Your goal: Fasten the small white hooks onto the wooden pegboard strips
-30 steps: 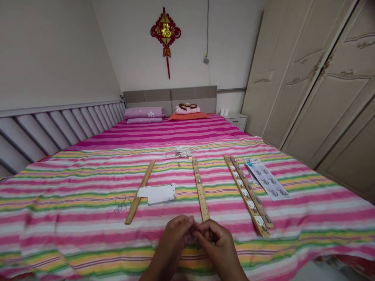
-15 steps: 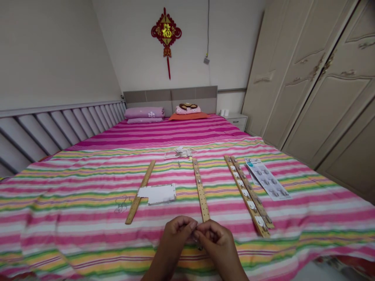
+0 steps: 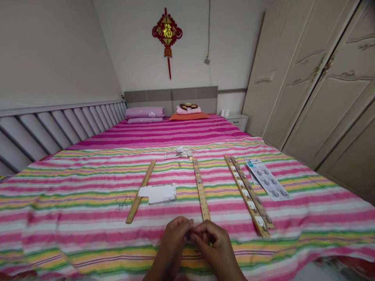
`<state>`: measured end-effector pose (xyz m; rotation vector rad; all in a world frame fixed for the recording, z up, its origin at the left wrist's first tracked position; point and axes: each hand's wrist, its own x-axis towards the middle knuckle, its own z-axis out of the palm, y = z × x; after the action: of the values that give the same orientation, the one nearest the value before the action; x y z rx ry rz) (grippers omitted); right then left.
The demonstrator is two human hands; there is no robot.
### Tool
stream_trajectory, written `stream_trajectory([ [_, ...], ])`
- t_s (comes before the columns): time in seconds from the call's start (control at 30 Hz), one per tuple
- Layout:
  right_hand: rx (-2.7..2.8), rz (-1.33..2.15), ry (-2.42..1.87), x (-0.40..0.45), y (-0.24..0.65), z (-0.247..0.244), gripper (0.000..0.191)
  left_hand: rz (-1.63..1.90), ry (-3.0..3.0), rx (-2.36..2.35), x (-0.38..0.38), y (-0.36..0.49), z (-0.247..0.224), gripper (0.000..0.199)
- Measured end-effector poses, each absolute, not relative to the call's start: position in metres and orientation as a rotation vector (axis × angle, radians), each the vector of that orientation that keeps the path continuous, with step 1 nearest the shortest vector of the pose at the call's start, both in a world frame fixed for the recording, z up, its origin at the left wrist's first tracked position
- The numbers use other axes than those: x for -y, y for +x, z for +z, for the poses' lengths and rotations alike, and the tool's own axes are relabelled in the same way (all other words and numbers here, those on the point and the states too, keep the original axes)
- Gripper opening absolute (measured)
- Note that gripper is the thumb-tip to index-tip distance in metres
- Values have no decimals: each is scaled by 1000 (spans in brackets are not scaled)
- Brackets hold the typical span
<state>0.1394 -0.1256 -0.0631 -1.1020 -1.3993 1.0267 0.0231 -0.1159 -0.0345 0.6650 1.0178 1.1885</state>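
Note:
My left hand (image 3: 175, 238) and my right hand (image 3: 213, 240) meet low in the middle, thumbs and fingers pinched together. Between the fingertips is something small, mostly covered, that I cannot make out. Just beyond them lies a wooden strip (image 3: 202, 201) with rows of holes and a few small metal pieces at its far end. To the right, two more wooden strips lie side by side, one carrying white rounded pieces (image 3: 245, 192), the other small metal pieces (image 3: 258, 200). A bare wooden strip (image 3: 133, 208) is on the left, partly under a white card (image 3: 162, 194).
Everything lies on a striped bedspread (image 3: 88, 234). A printed sheet with pictured hardware (image 3: 269, 181) is at the right. Beyond the middle strip is a clear packet with small parts (image 3: 184, 153). Thin dark thread (image 3: 123, 203) lies left. Folded bedding (image 3: 145, 113) sits by the headboard (image 3: 193, 95).
My fingertips have shifted slightly, and the small dark item that showed below them is now more hidden. The things on the bed have stayed where they were.

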Motion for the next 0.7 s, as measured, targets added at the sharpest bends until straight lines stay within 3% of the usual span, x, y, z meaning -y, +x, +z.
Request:
stream_trajectory([
  [0.23, 1399, 1034, -1078, 125, 143, -64, 8, 1033, 718, -1021, 115, 12, -20, 23],
  [0.47, 1359, 1148, -1067, 123, 144, -70, 15, 842, 861, -1037, 108, -4, -15, 39],
  [0.7, 1324, 1278, -1076, 125, 145, -71, 26, 747, 1033, -1057, 106, -15, -7, 23],
])
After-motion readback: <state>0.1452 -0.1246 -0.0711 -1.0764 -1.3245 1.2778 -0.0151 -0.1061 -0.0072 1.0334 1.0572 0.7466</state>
